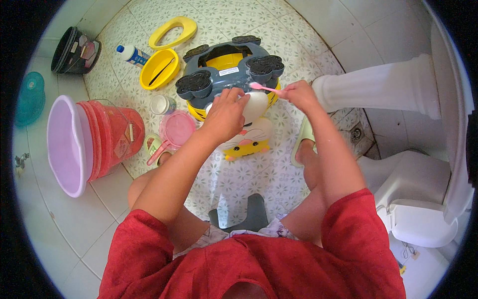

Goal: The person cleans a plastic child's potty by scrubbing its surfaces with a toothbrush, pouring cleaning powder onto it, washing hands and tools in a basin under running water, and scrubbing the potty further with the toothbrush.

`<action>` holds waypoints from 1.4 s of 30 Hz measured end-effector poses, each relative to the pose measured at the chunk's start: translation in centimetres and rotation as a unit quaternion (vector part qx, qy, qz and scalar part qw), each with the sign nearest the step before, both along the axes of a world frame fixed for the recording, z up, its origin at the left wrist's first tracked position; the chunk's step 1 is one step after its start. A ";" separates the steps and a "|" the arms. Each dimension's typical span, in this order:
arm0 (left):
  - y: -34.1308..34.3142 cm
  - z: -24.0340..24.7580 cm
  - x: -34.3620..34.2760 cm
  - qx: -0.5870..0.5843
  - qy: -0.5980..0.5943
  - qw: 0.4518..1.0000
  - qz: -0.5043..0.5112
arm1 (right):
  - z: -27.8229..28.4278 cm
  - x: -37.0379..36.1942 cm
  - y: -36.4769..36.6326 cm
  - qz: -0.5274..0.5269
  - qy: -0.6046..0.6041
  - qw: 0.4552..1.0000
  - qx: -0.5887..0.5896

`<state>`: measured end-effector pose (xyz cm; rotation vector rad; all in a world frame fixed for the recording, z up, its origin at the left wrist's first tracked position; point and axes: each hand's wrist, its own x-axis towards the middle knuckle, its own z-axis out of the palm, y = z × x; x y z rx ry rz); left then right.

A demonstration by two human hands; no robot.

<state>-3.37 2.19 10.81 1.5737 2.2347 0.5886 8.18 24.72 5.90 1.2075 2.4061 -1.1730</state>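
A child's potty [226, 79] with a grey underside, yellow sides and an animal face lies upside down on the floor before me. My left hand [228, 114] lies over its near white part, fingers bent around it. Some of those fingertips are hard to make out. Between the fingers of my right hand [298, 94] is a pink toothbrush [266, 88], its bristle end at the grey base beside the near right foot. Whitish foam shows on the grey plastic there. The yellow-and-white animal head [246, 142] points toward me.
To the left are a yellow bowl [144, 79] with a dark stick, a blue-and-white bottle [132, 55], a yellow seat ring [169, 31], a pink dipper [178, 130], a white jar [162, 104], a red bucket [117, 134] and a lilac basin [57, 149]. A white pedestal [373, 89] stands right, near a toilet [423, 222].
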 end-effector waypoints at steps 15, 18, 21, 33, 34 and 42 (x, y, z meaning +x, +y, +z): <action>-0.5 -0.1 -0.3 0.008 0.004 1.000 -0.003 | 1.1 -1.3 -2.3 -0.020 0.029 0.999 -0.037; -0.4 -0.2 -0.2 0.009 0.006 1.000 -0.004 | -0.2 -0.4 -0.6 -0.011 -0.012 1.000 -0.012; -0.4 -0.2 -0.2 0.015 0.001 1.000 -0.007 | 0.2 0.8 1.2 0.009 -0.057 0.996 -0.065; -0.4 -0.3 -0.4 0.016 -0.007 1.000 -0.001 | -1.0 1.6 1.7 0.003 -0.025 0.999 -0.020; -0.4 -0.3 -0.3 0.017 -0.007 1.000 0.000 | -1.0 1.5 1.4 0.004 -0.025 0.999 -0.020; -0.5 -0.3 -0.4 0.033 -0.025 0.999 0.007 | 0.4 0.0 -0.5 0.043 0.016 0.999 0.007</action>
